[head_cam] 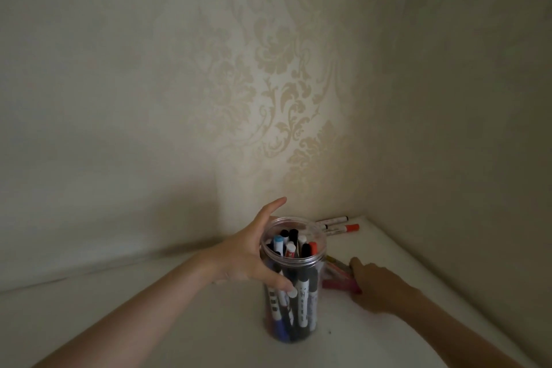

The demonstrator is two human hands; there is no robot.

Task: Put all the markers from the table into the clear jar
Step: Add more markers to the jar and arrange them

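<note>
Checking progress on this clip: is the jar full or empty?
Partly full. The jar stands upright, lid off, with many markers upright inside; caps sit just below its rim. The left hand steadies it.

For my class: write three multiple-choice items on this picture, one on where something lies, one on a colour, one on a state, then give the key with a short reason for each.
1. Where do the two loose markers by the wall lie?
A. Behind the jar
B. In front of the jar
C. Inside the jar

2. What colour is the cap of the nearer of the two?
A. Green
B. Orange
C. White

3. How is the clear jar?
A. Lying on its side
B. Upright, lid on
C. Upright, open

Key: 1 A, they lie on the table near the corner; 2 B, its end shows orange; 3 C, the left hand steadies it and marker tips show through the open mouth.
</note>
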